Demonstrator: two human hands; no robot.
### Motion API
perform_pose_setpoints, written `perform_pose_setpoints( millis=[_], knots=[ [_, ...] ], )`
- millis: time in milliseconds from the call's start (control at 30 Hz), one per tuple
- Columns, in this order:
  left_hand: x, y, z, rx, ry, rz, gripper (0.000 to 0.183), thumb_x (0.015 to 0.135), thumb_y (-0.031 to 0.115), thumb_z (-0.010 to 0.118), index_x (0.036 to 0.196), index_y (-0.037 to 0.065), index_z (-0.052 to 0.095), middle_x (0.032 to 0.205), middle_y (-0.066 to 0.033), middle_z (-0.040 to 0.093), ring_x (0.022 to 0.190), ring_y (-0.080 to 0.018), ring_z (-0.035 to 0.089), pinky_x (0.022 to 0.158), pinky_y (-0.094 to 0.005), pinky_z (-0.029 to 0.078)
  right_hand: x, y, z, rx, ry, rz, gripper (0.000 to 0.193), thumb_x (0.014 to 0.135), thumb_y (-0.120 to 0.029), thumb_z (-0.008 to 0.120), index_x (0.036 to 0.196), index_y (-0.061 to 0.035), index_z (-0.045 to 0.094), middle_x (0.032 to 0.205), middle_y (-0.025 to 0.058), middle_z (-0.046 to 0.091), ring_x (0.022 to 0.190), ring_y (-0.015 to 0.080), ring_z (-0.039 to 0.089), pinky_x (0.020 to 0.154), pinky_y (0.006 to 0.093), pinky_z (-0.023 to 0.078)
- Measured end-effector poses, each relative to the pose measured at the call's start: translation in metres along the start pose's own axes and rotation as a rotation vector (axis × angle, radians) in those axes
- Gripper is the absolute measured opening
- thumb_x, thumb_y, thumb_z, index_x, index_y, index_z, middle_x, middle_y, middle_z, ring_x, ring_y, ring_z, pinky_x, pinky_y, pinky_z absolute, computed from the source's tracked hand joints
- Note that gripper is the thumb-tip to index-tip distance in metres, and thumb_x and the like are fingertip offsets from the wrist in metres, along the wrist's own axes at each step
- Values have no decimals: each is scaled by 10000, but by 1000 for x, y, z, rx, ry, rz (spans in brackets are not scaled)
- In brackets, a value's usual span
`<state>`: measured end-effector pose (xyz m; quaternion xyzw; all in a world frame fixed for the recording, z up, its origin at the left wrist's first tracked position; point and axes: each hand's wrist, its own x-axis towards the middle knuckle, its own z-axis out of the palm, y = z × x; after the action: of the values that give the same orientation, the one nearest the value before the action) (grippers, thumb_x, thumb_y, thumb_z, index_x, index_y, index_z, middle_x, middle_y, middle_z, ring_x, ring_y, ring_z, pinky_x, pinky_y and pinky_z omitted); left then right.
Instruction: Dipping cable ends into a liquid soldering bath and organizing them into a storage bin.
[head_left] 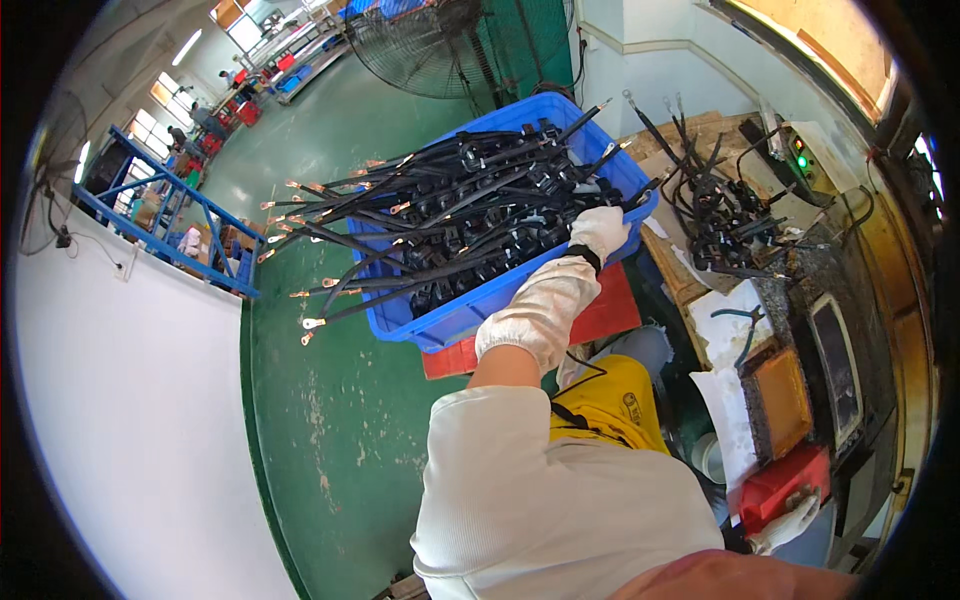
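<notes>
So your left hand [600, 232], in a white glove with a black band at the wrist, is reaching over the right end of that blue plastic crate [455, 322]. The fingers point down into the load, but honestly I can't tell if they're grasping a cable or just touching the pile. The black cables with ring terminals [470, 195] are heaped inside the crate, and loads of their copper and silvery lugs stick out past its left side. The crate sits on something flat and red [607, 305].

Your right hand [790, 525], also gloved, is way off to the lower right of the crate, next to a red bin [780, 485]. It's too small and angled to say whether those fingers are clenched, loose or on something.

Right of the crate you've got a second tangle of black cables [725, 220] on the bench, with a box with green lights [803, 155] past it. Pliers [745, 330] and an amber square tray [782, 400] are lower right of the crate. Big fan [415, 50] just behind the crate, blue metal rack [190, 215] well off to its left.
</notes>
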<state>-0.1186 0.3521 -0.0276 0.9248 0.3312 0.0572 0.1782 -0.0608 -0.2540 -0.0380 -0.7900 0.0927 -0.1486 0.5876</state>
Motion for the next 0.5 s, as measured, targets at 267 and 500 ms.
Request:
perform_pose_setpoints(
  millis=[267, 500],
  knots=[
    [-3, -3, -2, -35, 68, 55, 312, 799, 316, 499, 923, 42, 580, 921, -188, 616, 868, -345, 593, 760, -435, 467, 6, 7, 0, 1, -10, -18, 346, 929, -246, 410, 1174, -28, 521, 1071, 109, 583, 851, 154, 558, 712, 252, 440],
    [-49, -16, -35, -515, 316, 86, 340, 787, 321, 541, 976, 50, 623, 1012, -169, 597, 975, -301, 566, 849, -352, 437, 5, 9, -4, 6, -46, -25, 340, 929, -241, 411, 1169, -28, 526, 1052, 98, 584, 854, 149, 558, 721, 248, 436]
  ],
)
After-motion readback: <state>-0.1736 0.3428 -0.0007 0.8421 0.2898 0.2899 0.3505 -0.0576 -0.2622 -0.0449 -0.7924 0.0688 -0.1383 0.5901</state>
